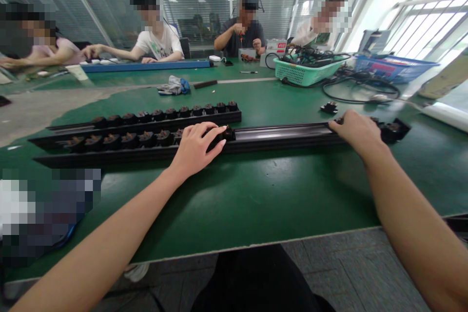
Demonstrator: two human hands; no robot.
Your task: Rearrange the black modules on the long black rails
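Note:
A long black rail point(285, 132) lies across the green table, with a row of round black sockets point(129, 140) in its left part and a bare shiny channel in the middle. My left hand point(199, 148) is closed around a black socket point(228, 133) at the right end of that row. Over the rail's right part, my right hand point(353, 129) is closed with fingers bent down; what it grips is mostly hidden under it. Black parts point(395, 130) show at the rail's right end. Behind lies a second black rail point(234, 117) with a similar socket row.
A small black part point(329, 107) lies behind my right hand. Farther back are a green basket point(307, 74) of cables, a blue basket point(398, 68), looped black cable, a glove point(174, 86) and a blue bar point(146, 66). Several people sit across the table point(256, 204).

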